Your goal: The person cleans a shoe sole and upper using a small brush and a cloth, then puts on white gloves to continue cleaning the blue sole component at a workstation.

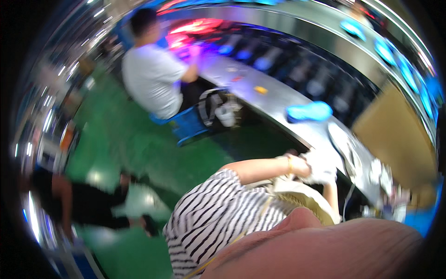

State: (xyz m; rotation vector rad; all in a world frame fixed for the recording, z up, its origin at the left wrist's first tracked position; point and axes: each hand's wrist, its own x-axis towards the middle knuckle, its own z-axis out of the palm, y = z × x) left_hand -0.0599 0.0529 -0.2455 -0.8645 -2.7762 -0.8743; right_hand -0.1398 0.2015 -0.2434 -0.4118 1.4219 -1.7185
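Both my hands are close together at the near edge of the metal workbench [299,132], in front of my striped shirt. My left hand [303,166], with a yellow band at its wrist, reaches in from the left and touches a blurred white patch. My right hand [328,178] is at the lower side of that patch, its forearm rising from below. White gloves or a white thing could make up the patch; blur hides which. The fingers are smeared, so their grip does not show. Beyond the hands lies a bright blue shoe-shaped piece [310,112]. A long whitish shoe-shaped piece [343,142] lies to their right.
Further along the bench a person [153,76] in a white top sits on a blue stool [188,124]. Another person [88,200] in dark clothes is on the green floor [134,139] at left. A cardboard sheet [395,132] stands at right. A small yellow piece [260,89] lies on the bench.
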